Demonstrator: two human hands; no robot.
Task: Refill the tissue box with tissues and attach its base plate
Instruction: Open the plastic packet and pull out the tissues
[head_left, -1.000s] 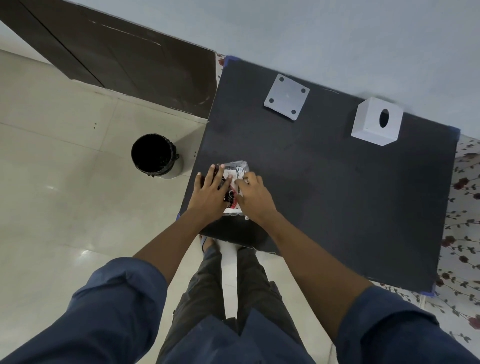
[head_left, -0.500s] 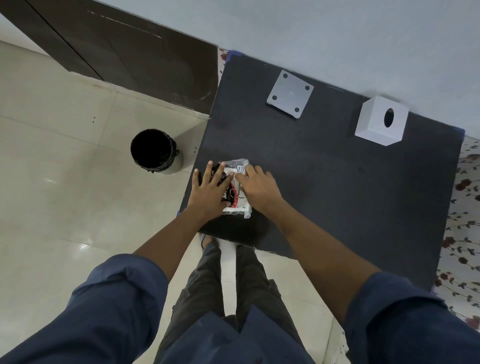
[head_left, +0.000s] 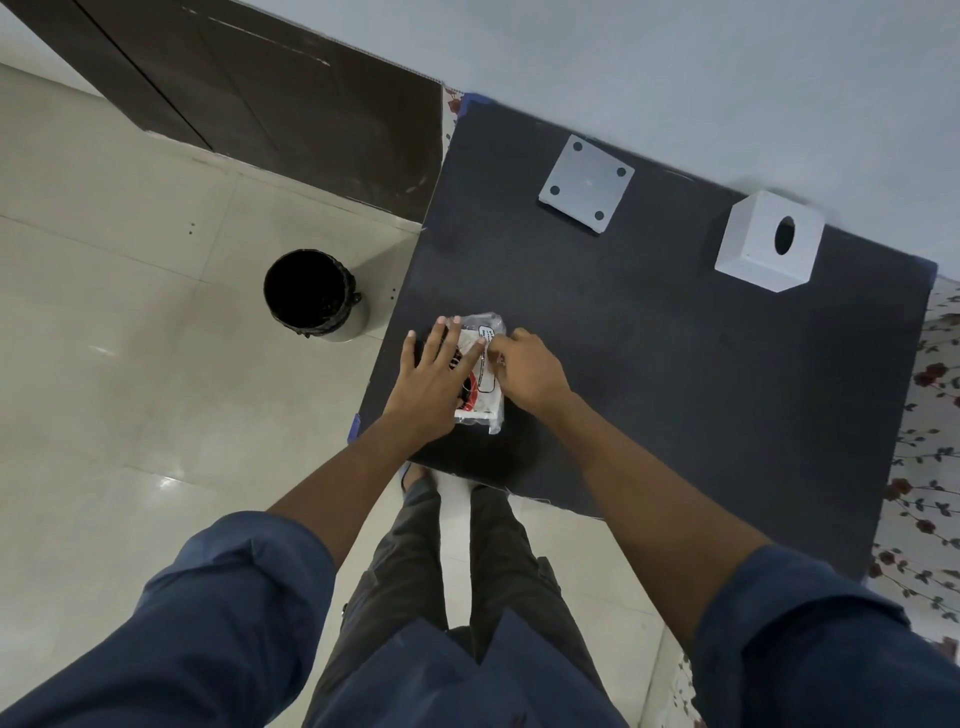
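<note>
A plastic-wrapped tissue pack (head_left: 483, 382) lies near the front left corner of the black table (head_left: 649, 364). My left hand (head_left: 434, 384) rests flat on its left side with fingers spread. My right hand (head_left: 527, 371) pinches the wrapper at the pack's upper right edge. The white tissue box (head_left: 769, 247), with a round hole on top, stands at the far right of the table. Its white square base plate (head_left: 587, 184), with black dots at its corners, lies flat at the far middle.
A black-lined bin (head_left: 311, 293) stands on the tiled floor left of the table. A dark wooden door (head_left: 260, 88) is at the back left. A floral cloth (head_left: 930, 415) shows past the table's right edge. A pale wall runs behind.
My right hand has slid slightly right and pinched the wrapper near the pack's top. My left hand stays pressed on the pack. The head view has shifted a little.
</note>
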